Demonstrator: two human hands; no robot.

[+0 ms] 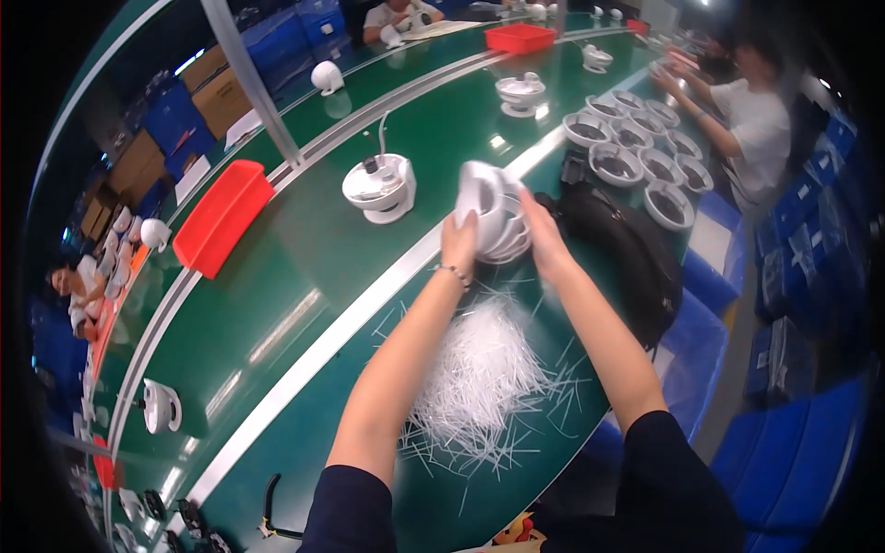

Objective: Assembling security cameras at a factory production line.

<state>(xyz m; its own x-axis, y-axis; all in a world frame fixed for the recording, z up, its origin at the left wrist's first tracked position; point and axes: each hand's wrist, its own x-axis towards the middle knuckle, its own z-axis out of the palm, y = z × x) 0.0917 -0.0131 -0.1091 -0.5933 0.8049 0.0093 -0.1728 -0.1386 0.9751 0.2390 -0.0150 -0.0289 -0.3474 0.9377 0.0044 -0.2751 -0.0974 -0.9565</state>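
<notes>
A white rounded plastic housing [496, 217] with slatted, curved sides is held up between my two hands, somewhat blurred. My left hand [460, 241] grips its left side, thumb on the near face. Against its right side presses my right hand [546, 244], fingers pointing up along it. Below them, a heap of thin white plastic strips [479, 373] is spread over the green tabletop between my forearms. On the green conveyor just to the left stands a similar white unit [380, 189] with a clear top, a dark knob and a wire sticking up.
White bowls with dark contents [618, 166] cluster at right, behind a black bag [627, 253]. A person [751, 120] sits beyond. More white units [521, 95] and a red tray [221, 218] stand along the conveyor. Cutting pliers [274, 511] lie near left; a blue bin [693, 359] is at right.
</notes>
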